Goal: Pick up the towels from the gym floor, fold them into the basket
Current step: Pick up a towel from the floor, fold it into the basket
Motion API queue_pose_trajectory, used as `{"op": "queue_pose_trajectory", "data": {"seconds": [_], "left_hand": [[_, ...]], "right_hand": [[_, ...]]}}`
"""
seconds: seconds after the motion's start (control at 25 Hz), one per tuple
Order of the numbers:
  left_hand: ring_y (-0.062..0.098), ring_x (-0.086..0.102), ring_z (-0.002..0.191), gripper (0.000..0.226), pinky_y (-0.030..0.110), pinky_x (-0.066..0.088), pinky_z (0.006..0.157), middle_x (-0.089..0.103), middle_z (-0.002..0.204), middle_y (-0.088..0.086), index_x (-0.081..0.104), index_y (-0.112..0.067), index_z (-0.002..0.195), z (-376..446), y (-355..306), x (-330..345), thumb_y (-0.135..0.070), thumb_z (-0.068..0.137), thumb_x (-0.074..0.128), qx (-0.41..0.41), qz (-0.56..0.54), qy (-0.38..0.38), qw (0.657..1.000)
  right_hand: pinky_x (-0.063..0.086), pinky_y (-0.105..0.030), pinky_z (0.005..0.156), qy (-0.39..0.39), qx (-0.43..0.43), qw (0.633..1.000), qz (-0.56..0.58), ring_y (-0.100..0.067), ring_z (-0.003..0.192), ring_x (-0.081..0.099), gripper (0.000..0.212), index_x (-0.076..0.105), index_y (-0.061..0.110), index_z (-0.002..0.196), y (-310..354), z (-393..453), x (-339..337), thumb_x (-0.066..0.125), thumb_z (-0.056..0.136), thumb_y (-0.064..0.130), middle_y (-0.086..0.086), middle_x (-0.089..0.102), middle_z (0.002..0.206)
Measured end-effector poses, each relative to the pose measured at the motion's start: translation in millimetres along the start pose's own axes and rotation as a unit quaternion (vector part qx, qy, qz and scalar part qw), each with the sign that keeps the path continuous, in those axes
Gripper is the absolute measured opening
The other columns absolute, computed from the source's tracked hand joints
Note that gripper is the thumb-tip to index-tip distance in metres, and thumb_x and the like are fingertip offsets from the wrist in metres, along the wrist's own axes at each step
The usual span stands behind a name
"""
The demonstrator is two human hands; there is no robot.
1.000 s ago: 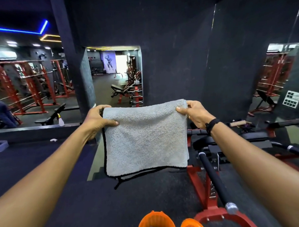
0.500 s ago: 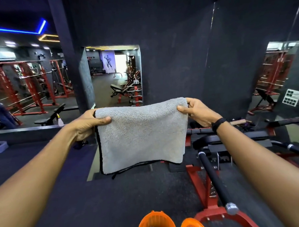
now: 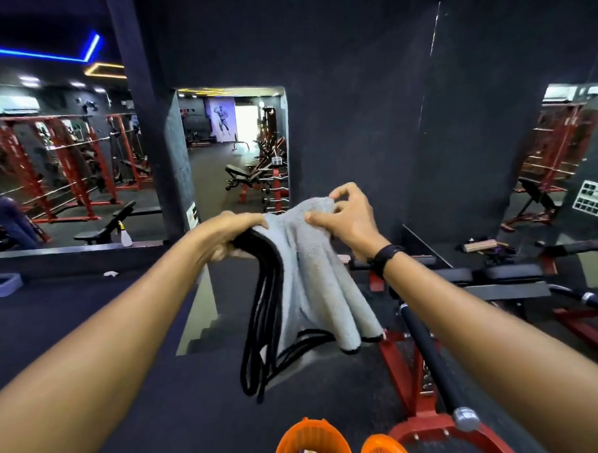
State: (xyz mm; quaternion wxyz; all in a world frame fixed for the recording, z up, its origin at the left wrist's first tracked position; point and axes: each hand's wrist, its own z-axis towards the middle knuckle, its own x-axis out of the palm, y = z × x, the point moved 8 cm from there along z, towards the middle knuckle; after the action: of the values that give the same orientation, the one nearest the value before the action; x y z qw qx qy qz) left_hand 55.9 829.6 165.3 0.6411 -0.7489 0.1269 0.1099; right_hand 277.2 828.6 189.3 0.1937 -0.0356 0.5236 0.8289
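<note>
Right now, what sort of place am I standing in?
Almost certainly a gym: red squat racks show in the wall mirror, a padded weight bench stands in the room beyond, and a barbell sits on a red frame by your right arm.

Readable text: none that I can make out from where I stand.
Wall poster (image 3: pixel 221 121): a bodybuilder figure on a pale sheet in the far room; no wording legible.
Pillar sticker (image 3: pixel 191 214): a small pale label low on the dark pillar; its print is too small to read.
Panel on the right wall (image 3: pixel 592 197): a white board with a grid of dark squares; any writing is too small to tell.
Spray bottle (image 3: pixel 124 236): white, standing by the mirror ledge; no label can be read.
</note>
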Motion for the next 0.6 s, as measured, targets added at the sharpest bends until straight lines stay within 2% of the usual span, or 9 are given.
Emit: {"op": "queue_pose_trajectory", "data": {"seconds": [0.08,0.16,0.24,0.36,0.4,0.44,0.52,0.56,0.6], "left_hand": [[0.011,0.061,0.045,0.034,0.039,0.061,0.061,0.058,0.047,-0.001,0.060,-0.013,0.085,-5.9,-11.4,22.4,-0.047,0.085,0.061,-0.018,-0.065,0.071,0.995],[0.012,0.065,0.054,0.054,0.034,0.059,0.058,0.064,0.058,0.000,0.066,-0.018,0.079,-9.5,-15.9,36.5,-0.070,0.079,0.053,-0.024,-0.038,0.120,0.992],[0.009,0.060,0.051,0.046,0.027,0.054,0.055,0.061,0.058,-0.003,0.063,-0.021,0.069,-8.6,-13.2,39.3,-0.065,0.081,0.057,-0.018,0.001,0.122,0.992],[0.012,0.057,0.059,0.017,0.025,0.050,0.058,0.060,0.073,0.003,0.061,-0.017,0.075,3.4,-2.4,22.2,-0.031,0.077,0.071,0.017,-0.003,0.062,0.998],[0.013,0.056,0.061,0.023,0.024,0.048,0.057,0.060,0.076,0.005,0.063,-0.013,0.079,6.4,-0.8,17.1,-0.028,0.068,0.076,0.043,-0.006,0.063,0.997],[0.014,0.056,0.064,0.037,0.022,0.047,0.057,0.061,0.080,0.008,0.067,-0.008,0.086,6.6,-1.1,15.1,-0.029,0.057,0.079,0.071,-0.006,0.084,0.994],[0.015,0.063,0.075,0.065,0.022,0.051,0.062,0.067,0.092,0.011,0.069,-0.006,0.105,-1.0,-10.7,14.6,-0.030,0.046,0.086,0.138,-0.022,0.146,0.979],[0.016,0.065,0.081,0.072,0.023,0.054,0.066,0.069,0.098,0.010,0.069,-0.008,0.110,-8.1,-17.8,14.7,-0.030,0.045,0.089,0.167,-0.041,0.178,0.969],[0.016,0.067,0.086,0.076,0.023,0.055,0.070,0.070,0.101,0.009,0.068,-0.011,0.114,-12.9,-25.1,11.9,-0.032,0.045,0.091,0.189,-0.063,0.196,0.960]], "right_hand": [[0.048,-0.031,0.062,0.024,-0.065,0.998,0.000,-0.009,0.063,0.055,0.043,0.049,0.020,0.081,25.9,-16.2,19.9,0.086,0.061,0.024,-0.001,0.067,0.071],[0.048,-0.031,0.061,0.047,-0.112,0.993,-0.001,-0.008,0.061,0.055,0.040,0.049,0.016,0.080,40.0,-28.2,33.5,0.085,0.063,0.020,0.000,0.067,0.068],[0.052,-0.034,0.065,0.103,-0.125,0.987,0.004,-0.010,0.064,0.061,0.038,0.048,0.013,0.083,38.2,-35.0,42.7,0.083,0.067,0.013,0.001,0.069,0.071],[0.059,-0.035,0.081,0.248,-0.088,0.961,0.079,-0.017,0.089,0.071,0.031,0.049,0.007,0.090,30.0,-47.5,55.1,0.076,0.076,-0.001,-0.011,0.073,0.093],[0.059,-0.033,0.078,0.244,-0.081,0.958,0.128,-0.019,0.086,0.071,0.029,0.050,0.006,0.089,28.5,-47.1,49.4,0.074,0.078,-0.003,-0.014,0.072,0.092],[0.058,-0.030,0.073,0.196,-0.076,0.964,0.164,-0.019,0.080,0.070,0.027,0.050,0.006,0.088,24.4,-41.0,35.4,0.075,0.078,-0.001,-0.015,0.070,0.088],[0.056,-0.030,0.074,0.095,-0.078,0.982,0.142,-0.016,0.080,0.065,0.037,0.053,0.009,0.094,7.2,-23.9,3.9,0.083,0.072,0.013,-0.008,0.067,0.094],[0.055,-0.032,0.081,0.104,-0.070,0.986,0.110,-0.015,0.089,0.064,0.052,0.054,0.012,0.103,-2.4,-18.5,-2.3,0.087,0.066,0.024,-0.004,0.066,0.105],[0.054,-0.033,0.089,0.154,-0.054,0.983,0.085,-0.015,0.101,0.063,0.069,0.052,0.017,0.115,-8.8,-18.3,-0.3,0.090,0.060,0.035,0.000,0.063,0.116]]}}
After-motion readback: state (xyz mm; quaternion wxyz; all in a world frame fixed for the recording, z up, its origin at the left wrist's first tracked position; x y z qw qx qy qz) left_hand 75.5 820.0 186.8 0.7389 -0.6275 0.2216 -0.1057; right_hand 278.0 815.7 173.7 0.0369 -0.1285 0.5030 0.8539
